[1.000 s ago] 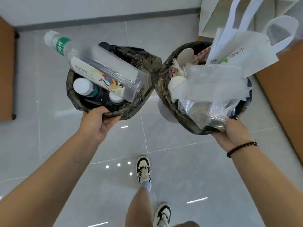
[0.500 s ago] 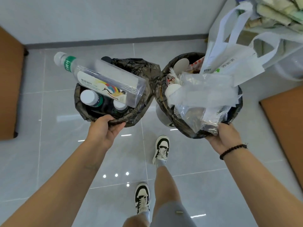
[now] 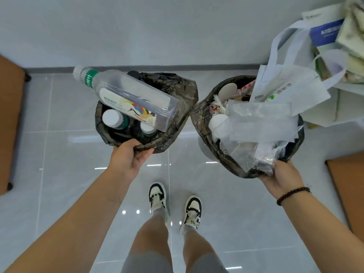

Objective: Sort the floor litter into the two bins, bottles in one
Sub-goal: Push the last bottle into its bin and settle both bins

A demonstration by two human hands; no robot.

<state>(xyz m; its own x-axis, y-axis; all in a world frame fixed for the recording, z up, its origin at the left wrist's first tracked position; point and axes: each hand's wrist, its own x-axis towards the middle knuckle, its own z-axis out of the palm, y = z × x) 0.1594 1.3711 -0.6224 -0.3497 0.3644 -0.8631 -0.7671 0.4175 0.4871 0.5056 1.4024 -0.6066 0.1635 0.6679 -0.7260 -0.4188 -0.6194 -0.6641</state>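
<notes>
Each lined bin is gripped at its near rim, the bottle bin (image 3: 177, 91) by the left hand (image 3: 128, 156) with curled fingers, the wrapper bin (image 3: 204, 113) by the right hand (image 3: 283, 176), and the large clear bottle (image 3: 130, 99) lying loose across the far rim is judged light, slippery and liable to roll off.

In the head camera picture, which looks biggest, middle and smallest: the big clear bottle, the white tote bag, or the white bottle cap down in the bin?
1. White tote bag, largest.
2. Big clear bottle.
3. White bottle cap, smallest; it sits deeper in the bin, so somewhat farther away.
</notes>
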